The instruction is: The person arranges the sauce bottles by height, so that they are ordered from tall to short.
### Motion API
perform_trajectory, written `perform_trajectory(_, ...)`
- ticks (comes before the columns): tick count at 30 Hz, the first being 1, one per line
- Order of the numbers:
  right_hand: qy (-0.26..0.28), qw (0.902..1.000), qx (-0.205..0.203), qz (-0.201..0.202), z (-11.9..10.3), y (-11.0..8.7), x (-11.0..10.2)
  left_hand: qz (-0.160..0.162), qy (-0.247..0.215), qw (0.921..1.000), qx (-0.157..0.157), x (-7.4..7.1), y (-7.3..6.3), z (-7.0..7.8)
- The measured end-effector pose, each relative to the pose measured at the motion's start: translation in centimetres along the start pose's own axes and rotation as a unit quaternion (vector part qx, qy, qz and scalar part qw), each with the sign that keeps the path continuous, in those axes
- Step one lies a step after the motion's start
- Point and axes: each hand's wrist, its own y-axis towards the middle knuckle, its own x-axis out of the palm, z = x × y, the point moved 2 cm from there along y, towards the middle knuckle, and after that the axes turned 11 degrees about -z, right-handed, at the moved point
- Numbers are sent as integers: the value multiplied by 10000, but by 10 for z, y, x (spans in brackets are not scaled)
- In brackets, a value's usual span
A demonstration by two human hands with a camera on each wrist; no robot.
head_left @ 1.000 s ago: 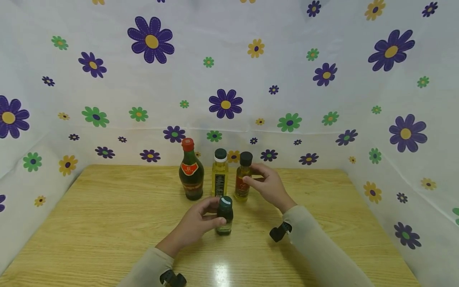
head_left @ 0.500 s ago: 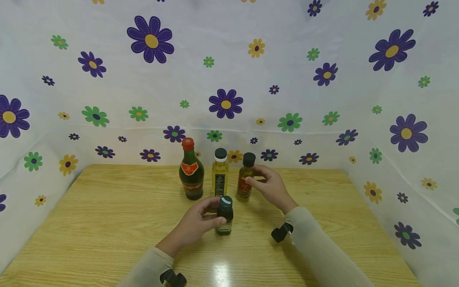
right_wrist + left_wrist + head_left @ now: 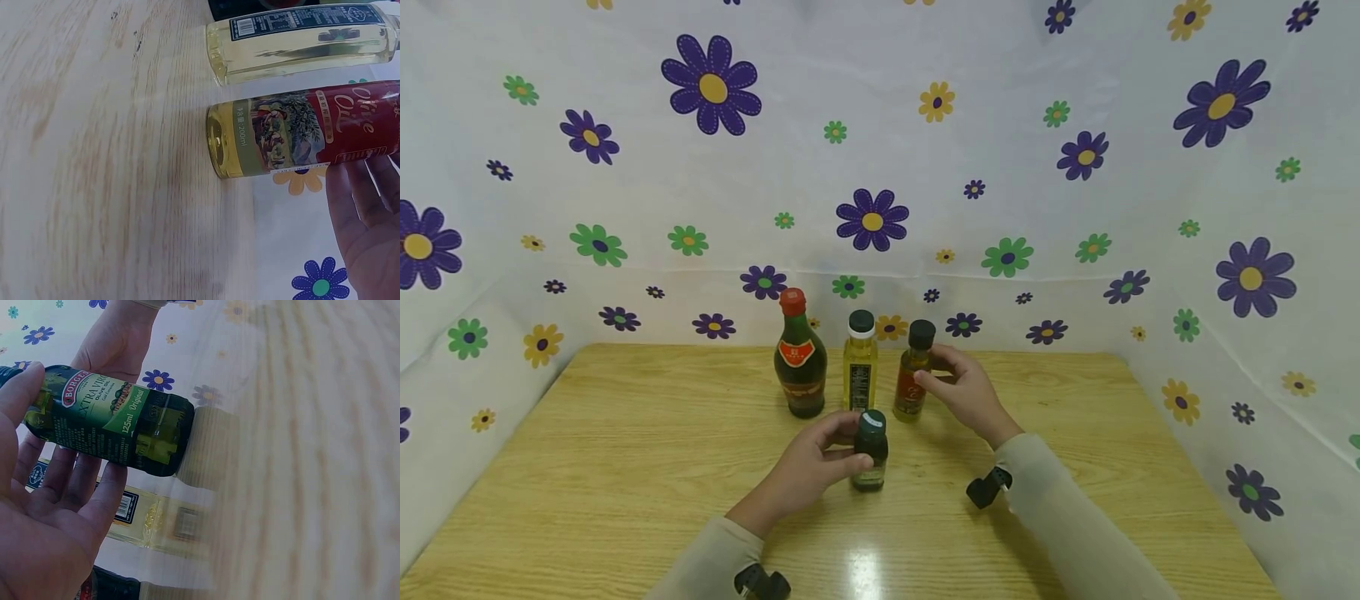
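My left hand (image 3: 811, 465) holds a small dark green olive oil bottle (image 3: 112, 419) between thumb and fingers; the bottle stands upright on the table in front. Farther back, my right hand (image 3: 964, 390) grips a round olive oil bottle (image 3: 300, 128) with a red label and black cap (image 3: 922, 334). Its thumb lies on the label's near side, the fingers behind. Between and behind the hands stands a square bottle of yellow oil (image 3: 860, 371) with a dark green cap. To its left is a dark green round-bellied bottle (image 3: 801, 375) with a red cap.
The wooden table (image 3: 647, 467) runs up to a white flowered cloth (image 3: 790, 158) hanging at the back and both sides. Dark cameras are strapped to the left wrist (image 3: 762, 582) and right wrist (image 3: 988, 487).
The right hand and the red-labelled bottle shifted slightly right during the first half second, widening the gap from the square bottle. The left hand and its bottle stay in place.
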Motion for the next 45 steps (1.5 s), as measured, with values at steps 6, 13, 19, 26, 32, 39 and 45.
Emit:
perform_trajectory(6,36,10000,23,1,-3,-1,1,0,-30,10000,19,0,0,1)
perform_trajectory(13,192,9995,197,-124,-4,-2,2,7,12,10000,-24,1,0,2)
perform_trajectory(19,349,9985,230,-359,-1,-5,-1,43,30,10000,-60,2,0,1)
perform_trajectory(26,163,9992,320,-200,1,-19,-9,67,-3,9999,-135,2,-1,-1)
perform_trajectory(32,-69,9987,279,420,-5,-37,-16,51,-41,9999,-123,1,0,-1)
perform_trajectory(39,-35,9987,128,493,-5,-57,-12,71,-20,9999,-105,1,0,-2)
perform_trajectory(45,52,9995,48,314,-5,-69,-5,62,-18,9999,-132,2,0,0)
